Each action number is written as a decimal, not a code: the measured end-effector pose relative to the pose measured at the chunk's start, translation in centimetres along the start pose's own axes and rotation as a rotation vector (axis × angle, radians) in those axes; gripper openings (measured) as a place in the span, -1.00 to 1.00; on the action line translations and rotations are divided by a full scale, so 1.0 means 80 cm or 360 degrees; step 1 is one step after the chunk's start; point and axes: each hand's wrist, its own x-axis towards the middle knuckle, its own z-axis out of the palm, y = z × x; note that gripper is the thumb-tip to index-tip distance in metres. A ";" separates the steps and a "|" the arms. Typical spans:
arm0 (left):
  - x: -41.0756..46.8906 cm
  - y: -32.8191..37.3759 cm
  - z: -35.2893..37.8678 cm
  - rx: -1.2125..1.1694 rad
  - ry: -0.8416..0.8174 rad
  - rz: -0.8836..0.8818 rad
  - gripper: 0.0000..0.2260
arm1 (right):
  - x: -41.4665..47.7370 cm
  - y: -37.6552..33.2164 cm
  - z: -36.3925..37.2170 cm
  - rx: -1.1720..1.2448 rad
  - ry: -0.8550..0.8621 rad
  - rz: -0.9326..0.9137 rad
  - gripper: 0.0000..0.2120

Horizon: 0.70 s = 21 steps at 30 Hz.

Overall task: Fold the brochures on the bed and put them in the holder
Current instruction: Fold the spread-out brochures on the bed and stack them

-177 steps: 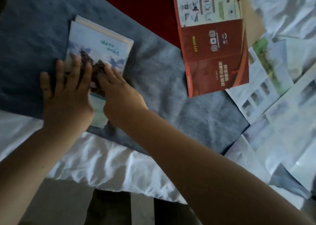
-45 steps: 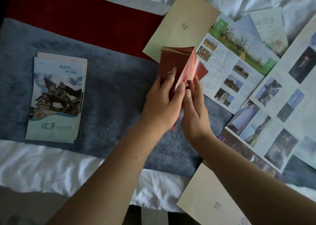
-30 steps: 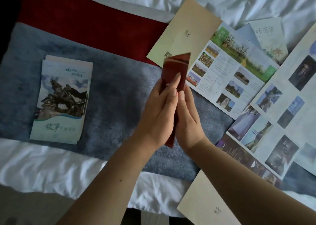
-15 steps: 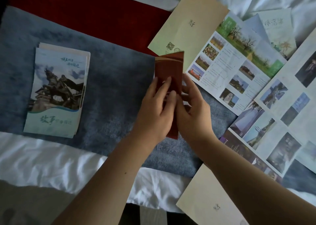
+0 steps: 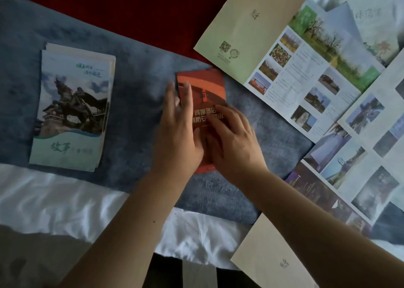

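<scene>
The red brochure [image 5: 203, 95] was smooth printed paper with a faint sheen, as were the stacked brochures [image 5: 72, 108]. They lay on a grey-blue blanket [image 5: 135, 73] of soft, napped, matt cloth, beside a crumpled white cotton sheet [image 5: 72, 202].

red brochure [image 5: 202, 95]: folded, flat on blanket
blue brochure [image 5: 73, 106]: folded, left
open brochures [image 5: 317, 86]: spread right

Dim, soft daylight from the upper right; fingertips motion-blurred, lower left corner sunk in shadow.
</scene>
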 end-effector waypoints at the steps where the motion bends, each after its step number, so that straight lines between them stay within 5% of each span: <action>1: -0.001 -0.003 0.003 0.0090 0.0005 0.0038 -0.25 | -0.002 0.000 0.004 -0.0029 0.0014 -0.0011 -0.59; 9: -0.019 -0.018 0.049 0.0485 -0.0023 0.0027 -0.47 | -0.021 0.000 0.039 -0.0516 -0.0266 0.0029 -0.34; 21: 0.011 -0.032 -0.004 -0.0285 0.0322 0.0084 -0.56 | 0.013 -0.051 0.045 -0.0064 -0.0205 0.0186 -0.42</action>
